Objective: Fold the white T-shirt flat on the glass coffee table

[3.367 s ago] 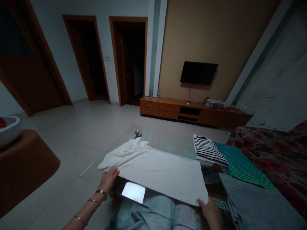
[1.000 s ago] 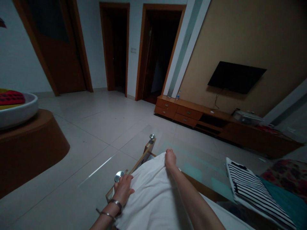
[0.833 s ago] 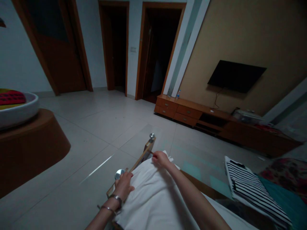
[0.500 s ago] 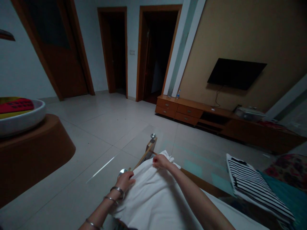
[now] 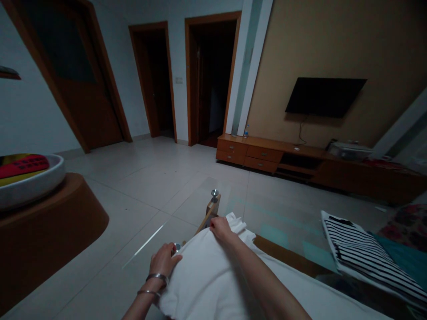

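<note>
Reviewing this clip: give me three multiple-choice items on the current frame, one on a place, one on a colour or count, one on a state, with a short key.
1. Where does the striped folded garment lie relative to the white garment?
A. To its right, on the glass table
B. To its left, on the floor
C. Underneath it

2. How many bangles show on the left wrist?
A. None
B. Two
C. Five

3. What is the right hand doing?
A. Hanging free in the air
B. Holding a bottle
C. Pinching the white garment at its far end

Key: 1 A, the striped piece sits at the right of the frame on the glass top. 2 B, two metal rings circle the wrist behind the left hand. 3 C, its fingers close on the cloth near the table's far edge.
</note>
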The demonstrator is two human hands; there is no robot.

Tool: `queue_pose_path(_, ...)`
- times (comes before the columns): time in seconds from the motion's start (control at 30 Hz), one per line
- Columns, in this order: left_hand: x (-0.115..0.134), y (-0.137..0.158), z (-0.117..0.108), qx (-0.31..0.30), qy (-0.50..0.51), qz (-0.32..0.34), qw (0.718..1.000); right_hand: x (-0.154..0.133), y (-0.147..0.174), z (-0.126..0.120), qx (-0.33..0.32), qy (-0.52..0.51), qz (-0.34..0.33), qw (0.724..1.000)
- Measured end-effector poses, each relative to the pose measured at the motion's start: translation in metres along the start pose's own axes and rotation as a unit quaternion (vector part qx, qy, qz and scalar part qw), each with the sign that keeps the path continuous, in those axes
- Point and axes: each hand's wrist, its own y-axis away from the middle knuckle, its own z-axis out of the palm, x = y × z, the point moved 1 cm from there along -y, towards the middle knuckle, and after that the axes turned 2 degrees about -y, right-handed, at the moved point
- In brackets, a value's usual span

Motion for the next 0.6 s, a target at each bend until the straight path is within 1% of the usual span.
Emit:
queue_pose_path(0.07,0.001,0.001,0.002,-0.002,-0.034,0.004,0.999,-0.001,0.0,0.003,0.0,0.012,0.015,1.0)
queue_pose_path(0.13,0.003,-0.001,0.002,-0.02,-0.055,0.016,0.998,0.001,0.0,0.003,-0.008,0.02,0.019,1.0)
queue_pose_path(0.23,0.001,-0.007,-0.001,-0.054,-0.038,0.022,0.998,0.011,0.0,-0.004,-0.041,0.026,0.008,0.999)
queue_pose_path(0.33,-0.003,-0.01,-0.007,-0.059,-0.011,0.009,0.998,0.033,0.001,-0.016,-0.082,0.033,0.01,0.996)
queue_pose_path(0.4,-0.005,-0.011,-0.01,-0.055,-0.011,0.001,0.998,0.05,0.001,-0.023,-0.1,0.039,0.029,0.994)
queue_pose_path(0.47,-0.003,-0.011,-0.012,-0.054,-0.033,-0.004,0.998,0.064,0.001,-0.031,-0.107,0.04,0.056,0.992)
queue_pose_path(0.6,0.014,-0.023,-0.01,-0.048,-0.083,0.021,0.995,0.083,0.003,-0.046,-0.096,0.017,0.109,0.989)
